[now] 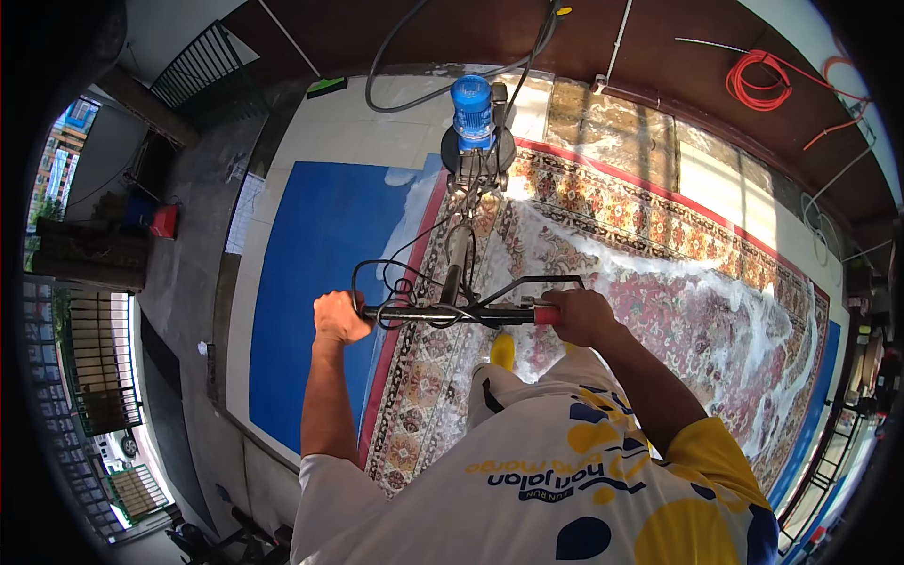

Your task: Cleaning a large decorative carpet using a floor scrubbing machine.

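Observation:
Both my hands grip the crossbar handle [459, 313] of a floor scrubbing machine with a blue electric motor [472, 113]. My left hand [342, 316] is closed around the bar's left end. At the other end, my right hand [583, 315] holds on beside a red grip sleeve [546, 316], near a bent black lever [544, 280]. Black cable loops around the bar and runs down the pole [458, 261]. The machine's round base stands at the far-left corner of a patterned carpet [431, 381] with a red border. White foam [734, 304] lies across the carpet's middle and right.
Under the carpet, a blue mat [318, 247] extends to the left. A thick grey hose [385, 106] curves over the tiles by the far wall, near a green broom head [327, 87]. A coiled orange-red hose [757, 81] hangs at the upper right. My yellow boot [502, 351] stands on the carpet.

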`<action>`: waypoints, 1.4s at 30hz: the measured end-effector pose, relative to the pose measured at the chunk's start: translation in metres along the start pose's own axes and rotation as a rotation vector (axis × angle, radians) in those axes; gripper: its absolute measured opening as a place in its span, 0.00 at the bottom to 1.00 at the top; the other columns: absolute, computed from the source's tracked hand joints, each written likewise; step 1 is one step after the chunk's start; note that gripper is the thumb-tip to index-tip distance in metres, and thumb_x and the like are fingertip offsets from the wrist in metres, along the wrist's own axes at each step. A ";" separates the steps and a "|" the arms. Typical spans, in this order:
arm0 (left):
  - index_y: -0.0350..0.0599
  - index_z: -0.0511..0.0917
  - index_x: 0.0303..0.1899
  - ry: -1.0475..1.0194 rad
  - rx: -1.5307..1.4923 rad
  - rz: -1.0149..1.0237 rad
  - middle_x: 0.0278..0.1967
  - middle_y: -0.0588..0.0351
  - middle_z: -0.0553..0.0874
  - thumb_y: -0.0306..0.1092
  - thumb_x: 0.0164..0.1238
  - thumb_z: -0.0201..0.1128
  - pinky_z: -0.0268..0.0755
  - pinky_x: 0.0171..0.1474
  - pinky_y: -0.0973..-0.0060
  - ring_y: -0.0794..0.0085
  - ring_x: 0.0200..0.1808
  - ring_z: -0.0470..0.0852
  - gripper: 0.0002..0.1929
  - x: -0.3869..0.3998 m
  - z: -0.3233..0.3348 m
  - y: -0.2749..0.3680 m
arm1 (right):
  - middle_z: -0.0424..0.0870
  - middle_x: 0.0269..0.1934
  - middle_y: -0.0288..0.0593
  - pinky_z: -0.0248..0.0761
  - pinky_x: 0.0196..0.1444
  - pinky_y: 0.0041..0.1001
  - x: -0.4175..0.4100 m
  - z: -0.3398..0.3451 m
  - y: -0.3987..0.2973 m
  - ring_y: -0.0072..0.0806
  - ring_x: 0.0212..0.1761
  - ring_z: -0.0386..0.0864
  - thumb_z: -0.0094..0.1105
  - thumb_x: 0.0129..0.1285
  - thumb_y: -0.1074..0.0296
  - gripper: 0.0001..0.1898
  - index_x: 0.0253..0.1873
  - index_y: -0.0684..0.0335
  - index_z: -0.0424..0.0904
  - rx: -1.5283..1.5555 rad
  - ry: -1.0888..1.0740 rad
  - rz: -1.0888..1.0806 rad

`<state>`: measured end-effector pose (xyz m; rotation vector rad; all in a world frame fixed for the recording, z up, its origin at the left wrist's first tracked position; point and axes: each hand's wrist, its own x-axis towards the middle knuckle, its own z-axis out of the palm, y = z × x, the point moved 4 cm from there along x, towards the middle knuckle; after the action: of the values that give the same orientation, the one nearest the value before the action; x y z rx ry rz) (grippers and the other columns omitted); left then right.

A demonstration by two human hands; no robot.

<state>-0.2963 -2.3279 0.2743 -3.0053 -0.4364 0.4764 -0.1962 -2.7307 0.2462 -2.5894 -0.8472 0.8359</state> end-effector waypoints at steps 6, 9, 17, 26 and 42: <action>0.53 0.84 0.24 0.011 -0.055 -0.027 0.25 0.50 0.88 0.46 0.43 0.68 0.81 0.38 0.61 0.51 0.31 0.88 0.10 -0.022 0.005 -0.049 | 0.88 0.40 0.48 0.79 0.48 0.44 0.006 -0.004 -0.049 0.46 0.45 0.87 0.63 0.55 0.66 0.22 0.57 0.51 0.80 -0.001 -0.007 -0.024; 0.52 0.83 0.22 0.034 -0.120 -0.049 0.22 0.50 0.86 0.44 0.43 0.69 0.80 0.35 0.62 0.50 0.29 0.87 0.09 -0.050 0.008 -0.065 | 0.88 0.37 0.48 0.80 0.46 0.43 0.004 0.002 -0.065 0.46 0.42 0.87 0.63 0.54 0.66 0.20 0.54 0.52 0.81 -0.019 0.013 -0.084; 0.53 0.81 0.19 0.008 -0.196 -0.136 0.19 0.54 0.85 0.43 0.42 0.68 0.79 0.32 0.61 0.53 0.25 0.86 0.08 -0.136 0.016 -0.058 | 0.88 0.35 0.47 0.79 0.43 0.44 -0.052 0.020 -0.076 0.46 0.40 0.87 0.64 0.56 0.62 0.20 0.55 0.51 0.81 -0.017 -0.030 -0.158; 0.50 0.77 0.14 0.082 -0.168 -0.098 0.12 0.53 0.77 0.40 0.38 0.68 0.72 0.24 0.61 0.49 0.18 0.78 0.09 -0.234 0.006 -0.032 | 0.87 0.35 0.47 0.79 0.41 0.42 -0.133 0.031 -0.081 0.45 0.39 0.87 0.63 0.55 0.66 0.19 0.54 0.53 0.80 0.016 -0.127 -0.089; 0.48 0.72 0.13 0.080 -0.142 0.209 0.11 0.50 0.72 0.36 0.37 0.61 0.65 0.21 0.63 0.48 0.15 0.71 0.07 -0.307 0.013 0.035 | 0.88 0.37 0.49 0.80 0.42 0.41 -0.330 0.108 -0.067 0.43 0.41 0.88 0.57 0.63 0.67 0.13 0.52 0.60 0.80 0.179 -0.033 0.032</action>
<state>-0.5708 -2.4492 0.3483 -3.2114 -0.1573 0.3497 -0.5089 -2.8703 0.3340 -2.4452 -0.7065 0.9210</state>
